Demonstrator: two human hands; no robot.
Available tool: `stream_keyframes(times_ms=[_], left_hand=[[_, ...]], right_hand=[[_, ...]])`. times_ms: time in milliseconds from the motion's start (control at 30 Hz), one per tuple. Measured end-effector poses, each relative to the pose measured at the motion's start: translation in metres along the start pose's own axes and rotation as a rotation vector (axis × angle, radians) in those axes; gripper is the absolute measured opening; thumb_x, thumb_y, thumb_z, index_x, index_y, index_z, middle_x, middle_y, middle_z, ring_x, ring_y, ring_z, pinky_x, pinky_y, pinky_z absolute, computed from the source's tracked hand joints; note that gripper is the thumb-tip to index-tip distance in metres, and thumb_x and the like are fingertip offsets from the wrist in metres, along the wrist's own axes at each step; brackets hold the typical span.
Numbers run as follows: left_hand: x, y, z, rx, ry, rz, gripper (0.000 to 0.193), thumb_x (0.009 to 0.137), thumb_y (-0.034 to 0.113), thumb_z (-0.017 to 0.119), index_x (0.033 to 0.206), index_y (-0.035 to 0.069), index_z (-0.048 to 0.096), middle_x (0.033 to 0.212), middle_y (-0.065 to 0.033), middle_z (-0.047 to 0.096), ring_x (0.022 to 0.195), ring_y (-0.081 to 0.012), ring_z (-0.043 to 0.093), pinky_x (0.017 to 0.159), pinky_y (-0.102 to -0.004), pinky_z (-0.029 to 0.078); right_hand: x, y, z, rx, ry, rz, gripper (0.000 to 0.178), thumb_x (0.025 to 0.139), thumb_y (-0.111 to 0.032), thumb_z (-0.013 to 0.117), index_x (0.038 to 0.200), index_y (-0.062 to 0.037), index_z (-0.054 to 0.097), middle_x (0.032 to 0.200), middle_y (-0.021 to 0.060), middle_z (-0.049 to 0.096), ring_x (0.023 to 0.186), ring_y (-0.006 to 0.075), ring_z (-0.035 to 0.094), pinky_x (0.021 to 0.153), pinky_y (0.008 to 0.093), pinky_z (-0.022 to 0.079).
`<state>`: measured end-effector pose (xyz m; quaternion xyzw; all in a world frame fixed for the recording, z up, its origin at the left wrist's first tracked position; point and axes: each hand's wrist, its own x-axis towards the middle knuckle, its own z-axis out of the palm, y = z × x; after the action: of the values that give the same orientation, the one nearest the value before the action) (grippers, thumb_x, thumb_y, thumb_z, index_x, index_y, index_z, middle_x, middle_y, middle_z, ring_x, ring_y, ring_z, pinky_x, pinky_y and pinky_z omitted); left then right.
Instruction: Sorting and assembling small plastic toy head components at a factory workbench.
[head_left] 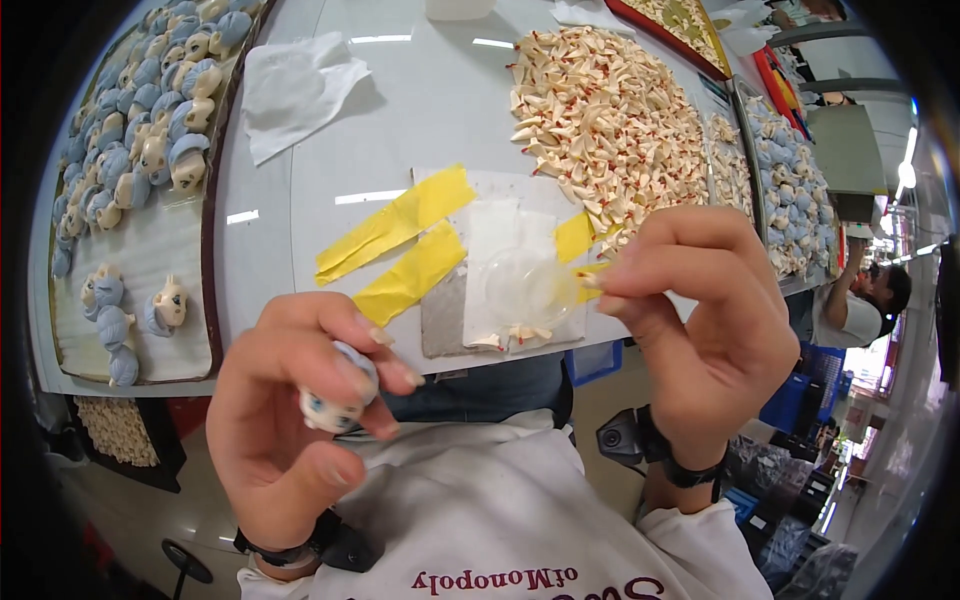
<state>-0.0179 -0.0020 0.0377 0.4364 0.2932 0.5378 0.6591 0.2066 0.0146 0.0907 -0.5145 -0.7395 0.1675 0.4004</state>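
Observation:
My left hand (300, 400) is closed around a small doll head (340, 400) with a pale face, blue eyes and light blue hair. My right hand (710, 320) pinches a tiny cream-coloured pointed piece (590, 281) between thumb and fingertip, beside a clear round dish (525, 290). That dish sits on white paper (493, 225) over a grey board (440, 325). A few loose cream pieces (520, 335) with red tips lie at the board's near edge. Behind my right hand spreads a large pile of such pieces (610, 130).
A tray (185, 340) of blue-haired doll heads (130, 150) stands at the left, and another tray of heads (790, 190) at the right. Yellow tape strips (395, 225) hold down the board. A white cloth (300, 90) lies at the back left. A co-worker (860, 305) is at far right.

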Motion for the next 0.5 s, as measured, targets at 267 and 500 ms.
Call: stream_keyframes(times_ms=[267,500], left_hand=[[0.001,0.008,0.008,0.218,0.199,0.014,0.044,0.086,0.037,0.057,0.107,0.002,0.040,0.092,-0.0140,0.051,0.058,-0.0133,0.053,0.045,-0.0179,0.041],[-0.003,0.000,0.002,0.259,0.159,0.038,0.048,0.077,0.043,0.067,0.100,0.006,0.046,0.090,-0.0123,0.051,0.060,-0.0145,0.054,0.045,-0.0186,0.040]], right_hand=[[0.000,-0.010,0.004,-0.384,-0.019,-0.140,0.025,0.047,0.008,0.067,0.069,-0.0040,0.065,0.069,0.0057,0.056,0.065,0.0193,0.051,0.059,0.0278,0.039],[-0.002,-0.008,0.013,-0.442,0.035,-0.224,0.023,0.048,0.007,0.067,0.069,-0.0037,0.065,0.069,0.0058,0.056,0.066,0.0198,0.051,0.059,0.0277,0.039]])
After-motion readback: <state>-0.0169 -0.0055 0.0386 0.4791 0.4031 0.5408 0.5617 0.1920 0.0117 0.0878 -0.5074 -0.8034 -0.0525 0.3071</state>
